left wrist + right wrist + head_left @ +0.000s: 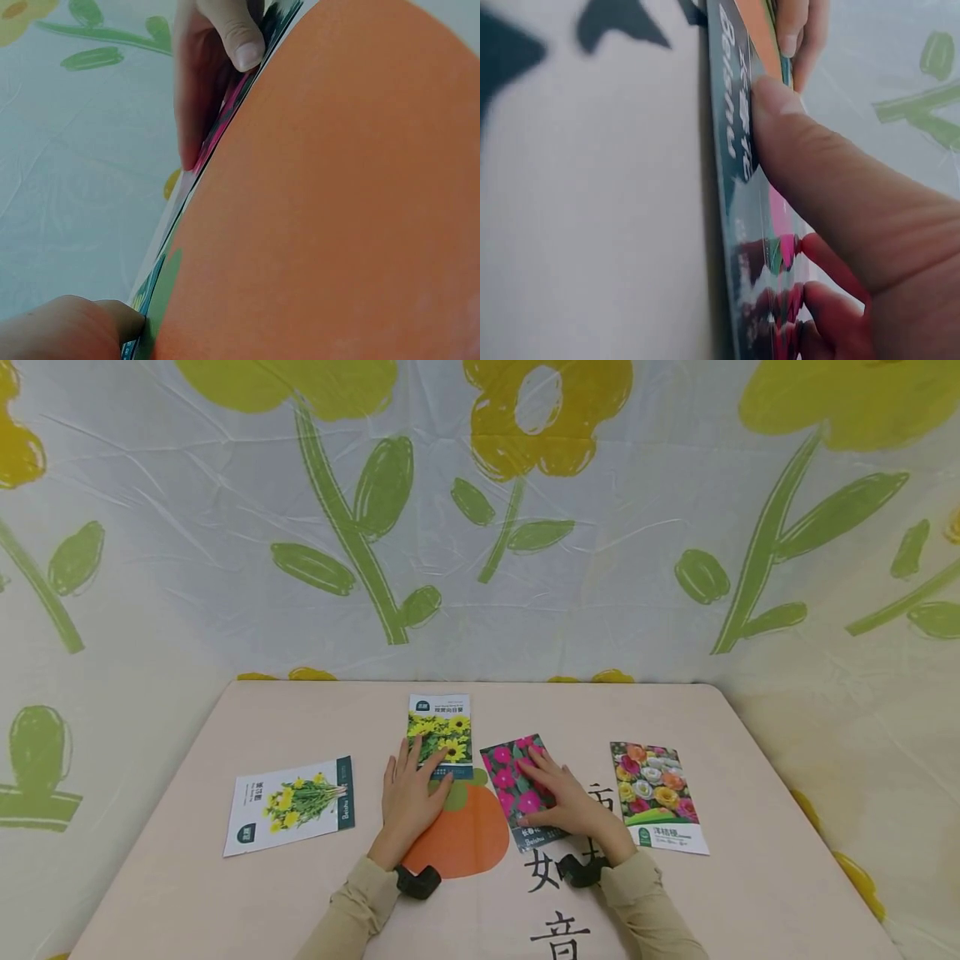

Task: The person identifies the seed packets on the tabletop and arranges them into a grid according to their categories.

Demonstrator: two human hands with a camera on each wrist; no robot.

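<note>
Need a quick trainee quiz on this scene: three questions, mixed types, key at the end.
1. Multiple choice: the right hand rests on a patterned packet of which flower colour? A) blue B) white C) magenta
2. True or false: the left hand touches the yellow-flower packet nearest the table's back edge.
3. Count: how many packets lie on the table in all?

Key: 1. C; 2. True; 3. Four

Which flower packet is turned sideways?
The leftmost packet: its long sides run crosswise, while the farthest packet, pink packet and rightmost packet run roughly lengthwise.
</note>
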